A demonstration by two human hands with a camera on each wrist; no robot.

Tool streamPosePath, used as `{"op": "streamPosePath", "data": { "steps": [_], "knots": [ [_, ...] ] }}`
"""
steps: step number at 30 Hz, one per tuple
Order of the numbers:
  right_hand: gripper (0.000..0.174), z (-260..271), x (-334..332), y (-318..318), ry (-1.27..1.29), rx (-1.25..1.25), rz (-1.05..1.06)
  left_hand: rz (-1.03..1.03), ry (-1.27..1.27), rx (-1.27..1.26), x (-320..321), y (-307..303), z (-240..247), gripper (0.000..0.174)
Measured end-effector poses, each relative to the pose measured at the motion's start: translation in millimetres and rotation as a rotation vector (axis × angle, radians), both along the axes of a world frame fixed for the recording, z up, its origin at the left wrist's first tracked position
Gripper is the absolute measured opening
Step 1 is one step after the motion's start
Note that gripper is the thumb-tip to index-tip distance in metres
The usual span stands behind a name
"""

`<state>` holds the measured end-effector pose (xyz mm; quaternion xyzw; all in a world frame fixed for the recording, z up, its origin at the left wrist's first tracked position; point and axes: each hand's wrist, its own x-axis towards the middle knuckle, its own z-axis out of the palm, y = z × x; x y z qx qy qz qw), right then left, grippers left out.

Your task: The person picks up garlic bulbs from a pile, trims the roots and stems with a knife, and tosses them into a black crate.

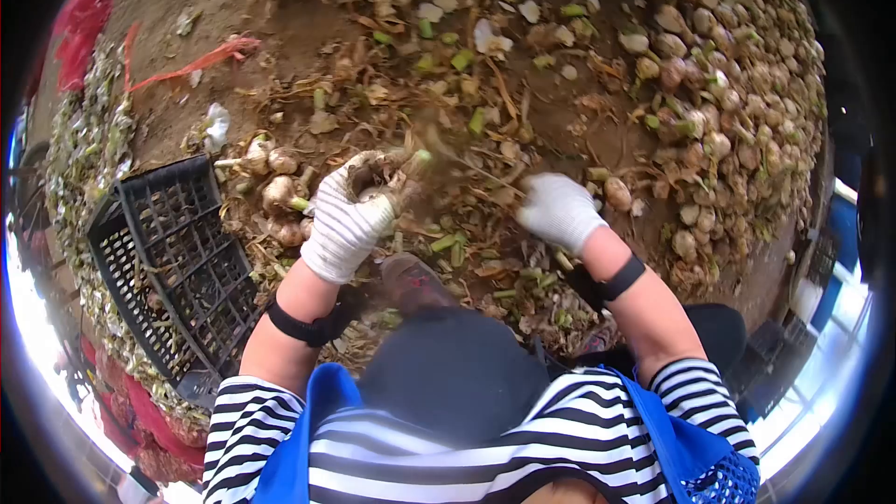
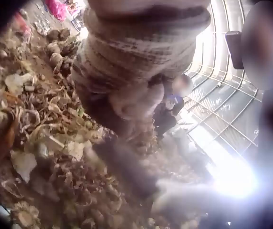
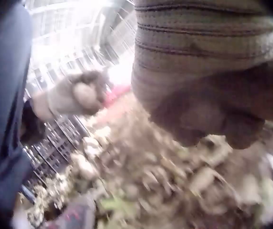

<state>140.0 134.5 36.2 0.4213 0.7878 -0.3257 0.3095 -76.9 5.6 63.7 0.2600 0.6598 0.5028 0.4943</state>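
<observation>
The white-gloved left hand (image 1: 347, 217) grips a garlic bulb (image 1: 377, 194) whose cut green stem end points up and right. In the right wrist view that bulb (image 3: 84, 94) bulges from the curled fingers of the left hand (image 3: 69, 98). Right of it, apart, the gloved right hand (image 1: 563, 212) has its fingers curled and pinches the end of a thin dry stalk (image 1: 485, 171), blurred toward the bulb. The right wrist view shows the right hand (image 3: 203, 71) close up, fingertips in shadow.
Several garlic bulbs (image 1: 280, 194) lie left of the left hand, beside a tilted black crate (image 1: 173, 257). A large garlic heap (image 1: 737, 121) spreads at the right. Cut stems and dry skins cover the ground between. A shoe (image 1: 415, 282) stands below the hands.
</observation>
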Motion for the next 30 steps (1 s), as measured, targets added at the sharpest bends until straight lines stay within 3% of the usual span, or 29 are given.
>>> {"op": "streamPosePath", "data": {
  "steps": [2, 3, 4, 5, 6, 7, 9, 10, 11, 12, 13, 15, 17, 18, 19, 21, 23, 24, 25, 27, 30],
  "knots": [
    [0.039, -31.6, 31.3, -3.4, -0.053, -0.04, -0.064, 0.329, -0.898, 0.177, -20.9, 4.0, -13.4, 0.039],
    [0.042, -44.3, 37.7, -10.2, 0.014, -0.001, -0.169, 0.149, -0.363, -0.104, -22.2, 23.8, 15.9, 0.044],
    [0.041, -35.3, 23.6, -14.6, 0.069, -0.042, -0.283, 0.052, -0.367, 0.1, -10.3, 36.9, 19.3, 0.052],
    [0.04, -27.0, 7.0, -12.0, 0.129, -0.071, -0.399, -0.025, -0.591, 0.343, 3.9, 50.4, 35.0, 0.065],
    [0.036, -71.0, 17.4, -17.5, 0.389, -0.046, -0.465, -0.174, -0.445, 0.414, 1.8, 55.2, 53.3, 0.071],
    [0.032, -62.4, 7.7, -9.1, 0.455, -0.017, -0.333, -0.282, -0.63, 0.445, -3.7, 57.0, 68.2, 0.068],
    [0.028, -19.0, -6.2, 4.0, 0.425, -0.056, -0.502, -0.25, 0.2, 0.356, -44.7, 55.7, 52.0, 0.065],
    [0.028, -15.1, -0.9, 9.1, 0.395, -0.063, -0.563, -0.128, 0.42, 0.14, -73.7, 47.7, 25.9, 0.065],
    [0.028, -17.2, 5.2, 11.9, 0.399, -0.098, -0.648, -0.315, 1.063, -0.422, -108.0, 33.7, 17.6, 0.071],
    [0.029, -32.9, 17.7, 9.0, 0.441, -0.018, -0.706, -0.407, 1.387, -0.849, -121.4, 18.4, -2.7, 0.081],
    [0.03, -47.5, 28.1, 3.4, 0.473, 0.06, -0.76, -0.632, 1.415, -1.028, -142.8, -8.8, -30.8, 0.081],
    [0.035, -29.6, 15.1, 8.0, 0.34, -0.006, -0.719, -0.558, 1.338, -0.901, -152.4, -36.7, -62.4, 0.07],
    [0.035, -7.0, -6.5, 4.4, 0.259, -0.09, -0.53, -0.64, 1.296, -0.919, -156.4, -28.9, -58.8, 0.069],
    [0.026, -5.7, -10.1, 2.3, 0.305, -0.039, -0.413, -0.711, 1.261, -0.938, -156.4, -20.7, -53.9, 0.068],
    [0.019, -18.4, -7.6, -1.0, 0.365, 0.157, -0.349, -0.588, 1.317, -0.713, -147.0, -23.1, -49.9, 0.064],
    [0.016, 12.4, -26.1, -0.5, 0.438, 0.145, -0.274, -0.162, 0.344, -0.207, -129.2, -23.3, -54.3, 0.058],
    [0.008, 24.9, -37.1, -4.9, 0.606, 0.374, -0.044, -0.021, -0.037, 0.03, -89.6, -6.6, -27.5, 0.051],
    [0.006, 33.1, -44.3, -5.9, 0.646, 0.368, -0.016, 0.005, -0.191, 0.104, -76.1, -4.5, -28.8, 0.051],
    [0.006, 36.7, -47.3, -8.9, 0.624, 0.388, 0.049, 0.064, -0.254, 0.081, -53.6, 2.5, -8.3, 0.051],
    [0.009, 40.3, -50.2, -12.4, 0.576, 0.389, 0.131, -0.453, 0.256, -0.13, -56.5, 0.0, -14.7, 0.052],
    [0.012, 47.7, -51.6, -14.5, 0.568, 0.375, 0.157, -0.289, 0.061, 0.128, -28.1, -6.5, -43.8, 0.046]
  ]
}}
